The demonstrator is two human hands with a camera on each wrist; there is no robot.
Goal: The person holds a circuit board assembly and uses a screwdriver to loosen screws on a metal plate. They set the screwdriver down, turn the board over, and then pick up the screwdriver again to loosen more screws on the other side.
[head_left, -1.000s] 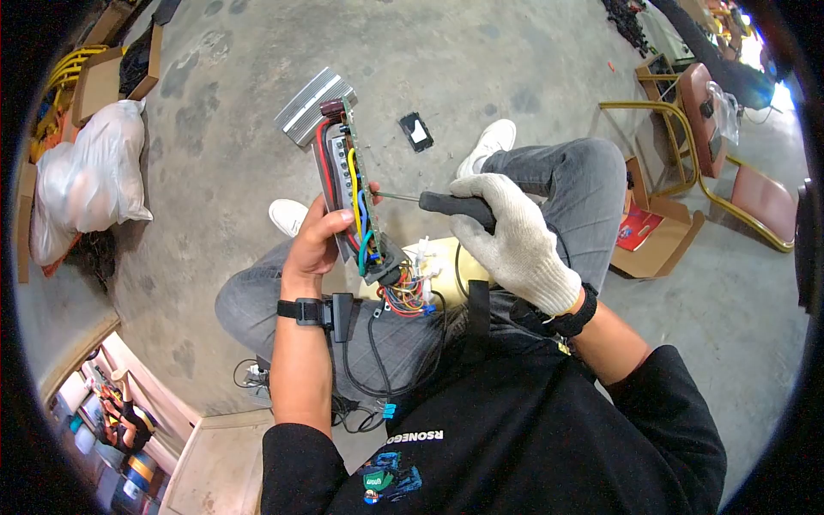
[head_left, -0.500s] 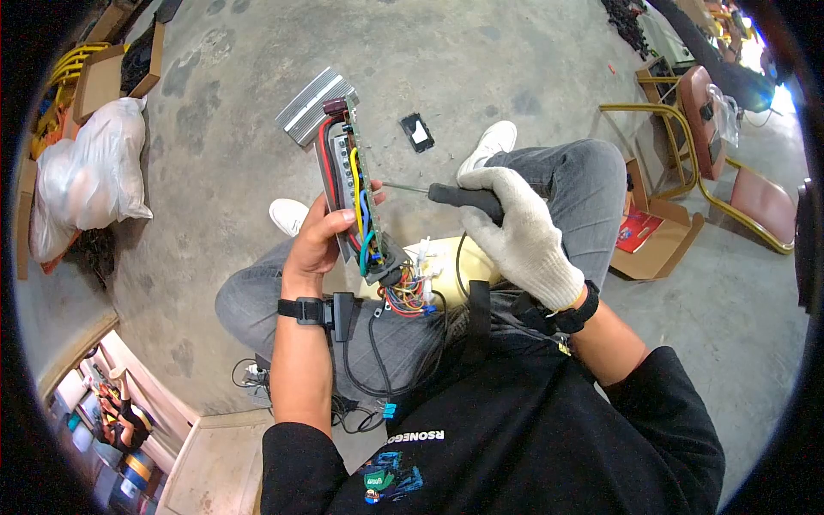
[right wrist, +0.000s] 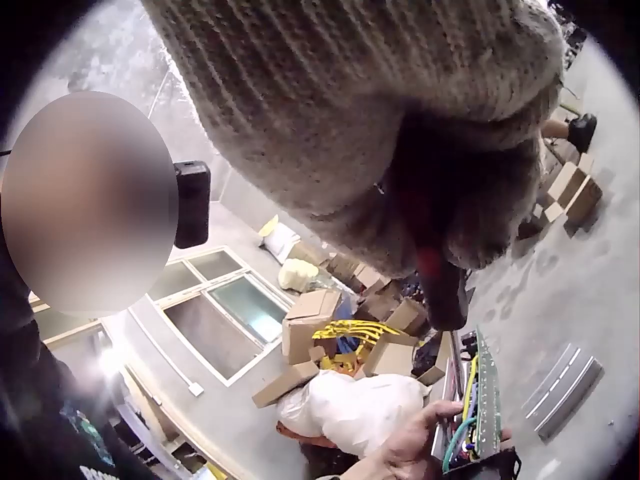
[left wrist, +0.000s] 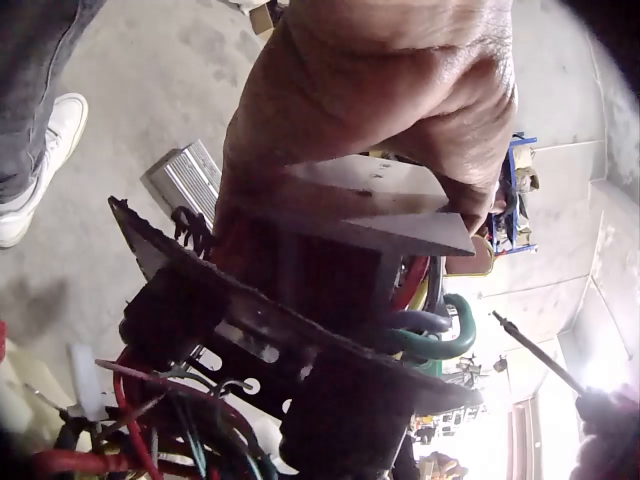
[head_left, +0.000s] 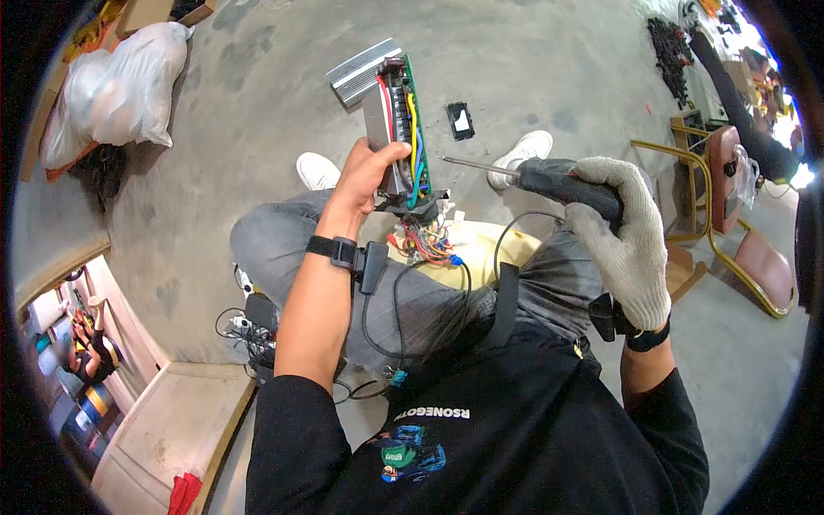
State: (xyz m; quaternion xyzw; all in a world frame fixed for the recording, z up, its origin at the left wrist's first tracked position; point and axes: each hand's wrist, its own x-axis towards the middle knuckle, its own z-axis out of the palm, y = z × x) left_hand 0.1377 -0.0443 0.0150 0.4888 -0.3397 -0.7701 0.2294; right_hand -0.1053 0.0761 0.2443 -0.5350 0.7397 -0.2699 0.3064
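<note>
The bare left hand point(head_left: 365, 172) grips a circuit board assembly point(head_left: 414, 129) by its metal plate, thumb on the near face; red, yellow, blue and green wires run along it. From its lower end a bundle of coloured wires point(head_left: 429, 240) hangs over the lap. In a knitted white glove, the right hand point(head_left: 625, 232) holds a screwdriver point(head_left: 566, 186) by its black handle. The screwdriver's tip points left, apart from the board. In the left wrist view the left hand point(left wrist: 380, 90) covers part of the metal plate point(left wrist: 400, 230), and the screwdriver shaft point(left wrist: 540, 355) stands off to the right.
On the floor ahead lie a ribbed metal housing point(head_left: 365, 71) and a small black part point(head_left: 461, 122). A white bag point(head_left: 120, 90) is at the left, a chair point(head_left: 723, 184) at the right. A yellow object point(head_left: 481, 249) sits between the legs. Black cables lie beside the left thigh.
The right hand has drawn the screwdriver back to the right, away from the board. The board has been turned, showing more of its wired side. The head view has shifted.
</note>
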